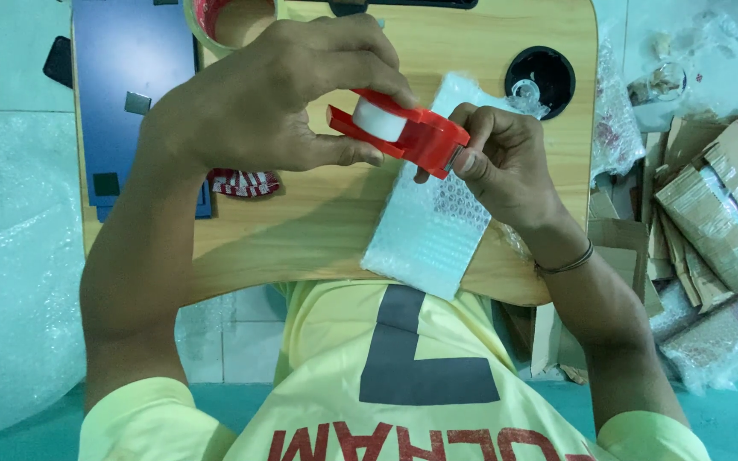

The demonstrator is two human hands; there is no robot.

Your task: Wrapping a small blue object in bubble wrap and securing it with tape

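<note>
Left hand [258,94] grips my red tape dispenser [403,128], right hand [497,158] pinching its cutter end; I'd pull tape steadily over the bubble-wrap parcel [429,230]

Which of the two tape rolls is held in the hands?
The small white roll in the red dispenser, held by the left hand and right hand. The big wide roll lies untouched on the wooden table, at its far edge.

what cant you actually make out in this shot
- Head view: the big tape roll is cut off by the top edge and partly covered by the left hand.
- Whether tape is pulled from the red tape dispenser: the right hand covers its cutter end.
- Contents of the bubble-wrapped parcel: hidden by the wrap.
</note>
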